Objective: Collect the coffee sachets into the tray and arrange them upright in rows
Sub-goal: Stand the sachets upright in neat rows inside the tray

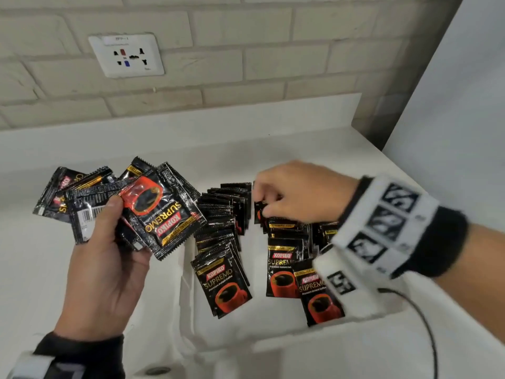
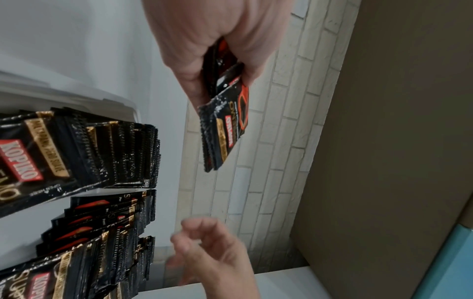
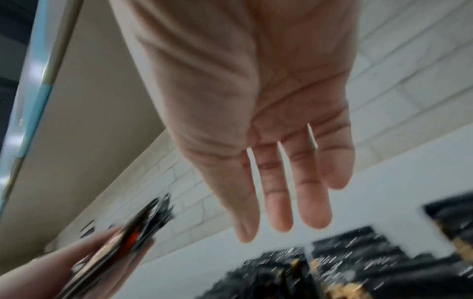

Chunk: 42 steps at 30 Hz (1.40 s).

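Note:
My left hand (image 1: 117, 214) grips a fanned bundle of several black Kopiko coffee sachets (image 1: 161, 212), held above the counter to the left of the tray; the thumb presses on top. The left wrist view shows that bundle (image 2: 225, 129) pinched in the left hand (image 2: 220, 66). The white tray (image 1: 188, 296) holds sachets standing in a left row (image 1: 218, 242) and a right row (image 1: 284, 258). My right hand (image 1: 269, 203) hovers over the far end of the right row. Its fingers (image 3: 279, 202) are relaxed and hold nothing.
A white counter (image 1: 68, 269) runs back to a brick wall with a power socket (image 1: 127, 54). A white panel (image 1: 451, 105) closes the right side. A black cable (image 1: 426, 324) loops past the tray's right front corner.

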Tool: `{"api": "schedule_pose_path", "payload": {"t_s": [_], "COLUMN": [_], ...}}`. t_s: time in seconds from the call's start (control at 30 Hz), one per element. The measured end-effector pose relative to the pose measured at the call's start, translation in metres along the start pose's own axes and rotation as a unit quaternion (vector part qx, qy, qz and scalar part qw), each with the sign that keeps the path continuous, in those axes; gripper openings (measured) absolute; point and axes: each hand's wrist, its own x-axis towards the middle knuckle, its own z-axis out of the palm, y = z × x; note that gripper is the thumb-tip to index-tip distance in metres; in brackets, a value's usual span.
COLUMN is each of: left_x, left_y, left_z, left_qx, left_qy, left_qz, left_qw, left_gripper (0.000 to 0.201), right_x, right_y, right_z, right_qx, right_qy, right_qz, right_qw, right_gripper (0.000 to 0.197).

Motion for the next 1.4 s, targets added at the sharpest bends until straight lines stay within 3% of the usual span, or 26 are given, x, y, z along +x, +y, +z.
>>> {"api": "schedule_pose_path", "payload": {"t_s": [0.1, 0.23, 0.27, 0.3, 0.37, 0.43, 0.47, 0.6, 0.83, 1.0, 1.13, 1.23, 1.4], "left_x": [-0.004, -0.016, -0.019, -0.022, -0.03, -0.038, -0.041, -0.049, -0.052, -0.051, -0.051, -0.052, -0.047], "left_y": [-0.003, -0.011, -0.015, -0.02, -0.031, -0.042, -0.046, -0.057, -0.065, -0.064, -0.065, -0.062, -0.059], "left_z": [0.002, 0.016, 0.022, 0.026, 0.036, 0.044, 0.047, 0.057, 0.058, 0.067, 0.077, 0.079, 0.077], "left_qx": [0.022, 0.015, 0.014, 0.016, 0.03, 0.054, 0.06, 0.053, 0.035, 0.011, -0.001, 0.02, 0.02], "left_qy": [-0.01, -0.057, -0.065, -0.077, -0.099, -0.117, -0.125, -0.153, -0.147, -0.124, -0.152, -0.186, -0.195], "left_qz": [-0.014, -0.035, -0.042, -0.047, -0.056, -0.072, -0.08, -0.106, -0.124, -0.085, -0.07, -0.047, -0.026], "left_qw": [1.0, 0.998, 0.997, 0.996, 0.993, 0.989, 0.987, 0.981, 0.981, 0.989, 0.986, 0.981, 0.98], "left_gripper": [0.025, 0.017, 0.016, 0.015, 0.017, 0.025, 0.032, 0.05, 0.045, 0.048, 0.036, 0.039, 0.041], "right_x": [-0.025, -0.06, -0.066, -0.071, -0.075, -0.074, -0.073, -0.069, -0.071, -0.067, -0.062, -0.059, -0.056], "right_y": [0.029, 0.042, 0.043, 0.042, 0.041, 0.036, 0.033, 0.021, 0.02, 0.015, 0.014, 0.016, 0.013], "right_z": [-0.011, 0.009, 0.013, 0.016, 0.018, 0.023, 0.028, 0.047, 0.06, 0.06, 0.05, 0.049, 0.053], "right_qx": [0.022, 0.087, 0.11, 0.141, 0.221, 0.302, 0.331, 0.417, 0.545, 0.614, 0.621, 0.627, 0.636], "right_qy": [-0.056, -0.232, -0.246, -0.229, -0.116, -0.009, 0.011, 0.008, 0.034, 0.047, 0.053, 0.068, 0.096], "right_qz": [0.024, 0.033, 0.033, 0.036, 0.056, 0.088, 0.101, 0.118, 0.143, 0.137, 0.113, 0.113, 0.118], "right_qw": [0.998, 0.968, 0.962, 0.963, 0.967, 0.949, 0.938, 0.901, 0.825, 0.776, 0.774, 0.768, 0.757], "right_gripper": [0.013, 0.016, 0.017, 0.016, 0.011, 0.015, 0.02, 0.027, 0.016, 0.024, 0.032, 0.03, 0.05]}}
